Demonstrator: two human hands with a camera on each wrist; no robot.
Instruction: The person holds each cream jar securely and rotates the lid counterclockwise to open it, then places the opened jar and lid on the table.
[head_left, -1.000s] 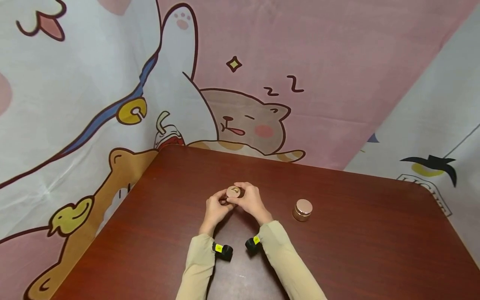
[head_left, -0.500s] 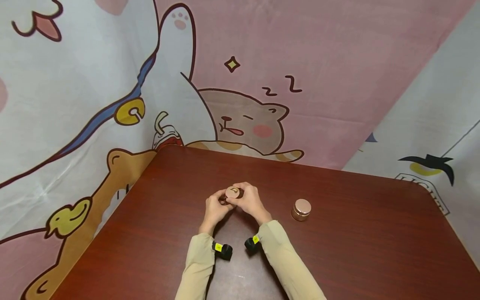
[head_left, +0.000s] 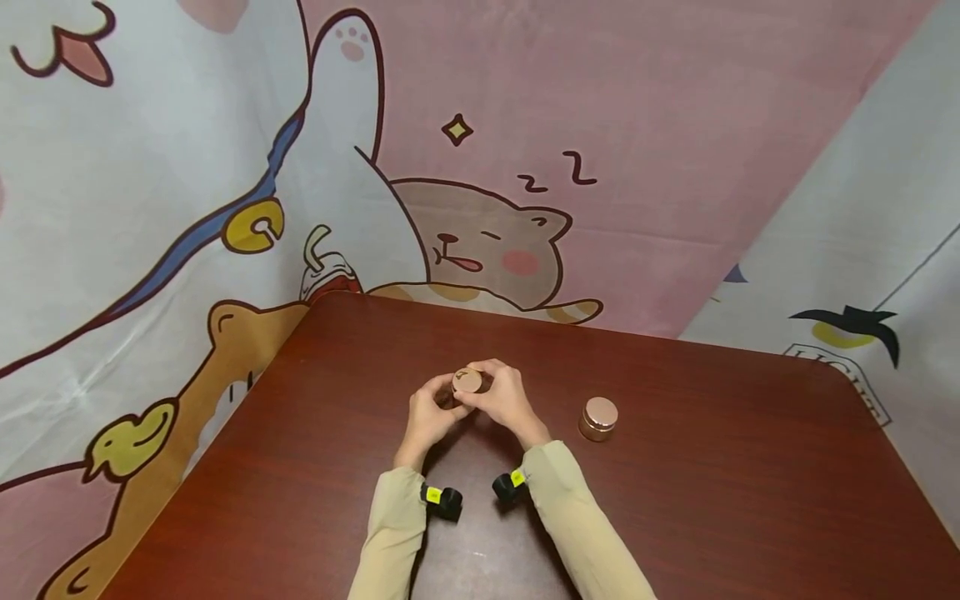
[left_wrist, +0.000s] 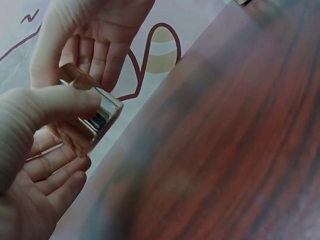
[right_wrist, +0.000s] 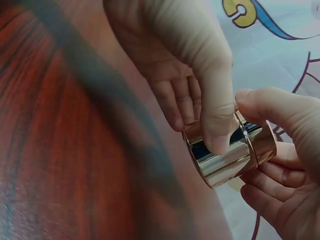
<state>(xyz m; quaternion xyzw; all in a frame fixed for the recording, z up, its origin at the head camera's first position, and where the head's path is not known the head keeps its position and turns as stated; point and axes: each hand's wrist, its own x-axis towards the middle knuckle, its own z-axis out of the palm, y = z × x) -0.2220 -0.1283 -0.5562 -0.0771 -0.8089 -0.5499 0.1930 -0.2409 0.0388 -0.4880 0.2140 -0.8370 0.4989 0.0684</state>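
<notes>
While left hand grips one end of small rose-gold jar, right hand holds other end, thumb across glossy side. Jar over reddish-brown wood-grain table; similar lidded jar upright, right of hands.

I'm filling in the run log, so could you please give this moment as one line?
left hand: holds shiny container; right hand: holds same container; second container: upright on table, to the right
</notes>
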